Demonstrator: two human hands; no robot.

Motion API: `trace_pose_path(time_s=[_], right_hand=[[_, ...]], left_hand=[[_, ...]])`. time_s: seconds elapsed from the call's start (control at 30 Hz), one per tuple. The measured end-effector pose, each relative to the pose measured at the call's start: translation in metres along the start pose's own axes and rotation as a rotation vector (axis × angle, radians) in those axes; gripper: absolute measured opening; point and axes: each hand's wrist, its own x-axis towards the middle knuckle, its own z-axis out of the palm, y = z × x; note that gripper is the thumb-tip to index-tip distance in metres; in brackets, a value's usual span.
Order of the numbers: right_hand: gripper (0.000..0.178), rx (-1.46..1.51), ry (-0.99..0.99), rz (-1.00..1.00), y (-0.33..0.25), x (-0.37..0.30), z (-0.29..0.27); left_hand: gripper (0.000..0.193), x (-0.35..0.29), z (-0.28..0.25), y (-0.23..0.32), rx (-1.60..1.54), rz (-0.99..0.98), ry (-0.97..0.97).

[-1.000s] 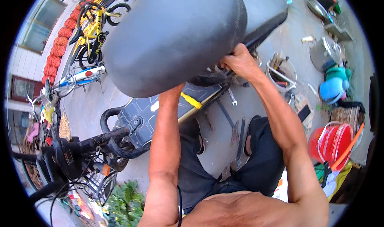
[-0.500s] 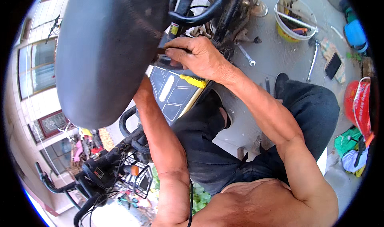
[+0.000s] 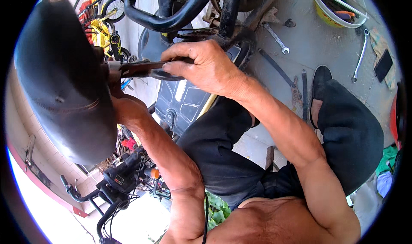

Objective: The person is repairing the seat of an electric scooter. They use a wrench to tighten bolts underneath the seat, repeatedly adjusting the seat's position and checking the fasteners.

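Note:
A black padded bike seat (image 3: pixel 64 85) is held up at the left, tilted and apart from the black bike frame (image 3: pixel 171 18). My left hand (image 3: pixel 128 108) holds it from the underside, its fingers hidden behind the seat. From a silver clamp (image 3: pixel 113 70) under the seat, a dark, worn metal bar (image 3: pixel 143 68) extends to the right. My right hand (image 3: pixel 199 65) is closed on the bar's right end, thumb and fingers pinching it. I cannot tell whether the bar is fixed to the clamp. Below my right hand lies a dark panelled case (image 3: pixel 182 102) with a pale stripe.
On the floor at right lie a wrench (image 3: pixel 277 38), a longer wrench (image 3: pixel 360 57), flat dark bars (image 3: pixel 277 68) and a phone (image 3: pixel 383 65) on a cloth. A bucket of tools (image 3: pixel 339 12) stands at the upper right. Handlebars (image 3: pixel 107 201) occupy the lower left.
The seat has moved left, away from the frame, and turned, exposing the clamp and bar. Both hands went left relative to the frame. My view has shifted; the yellow-handled screwdriver is out of sight.

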Motion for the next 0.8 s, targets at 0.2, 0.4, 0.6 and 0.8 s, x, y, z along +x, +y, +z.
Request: trace_pose_path(time_s=[0.2,0.4,0.6,0.8], right_hand=[[0.018,0.050,0.019,0.031,0.002,0.002,0.001],[0.017,0.082,-0.020,0.015,0.001,0.007,0.007],[0.015,0.051,-0.086,-0.031,-0.003,0.012,0.012],[0.016,0.048,-0.115,-0.082,-0.007,0.017,0.016]], left_hand=[[0.041,0.000,0.006,0.005,-0.013,0.086,-0.082],[0.043,0.004,0.003,0.000,-0.035,0.168,-0.105],[0.045,0.010,-0.007,-0.009,-0.124,0.135,-0.207],[0.045,0.000,0.000,0.000,-0.155,0.088,-0.203]])
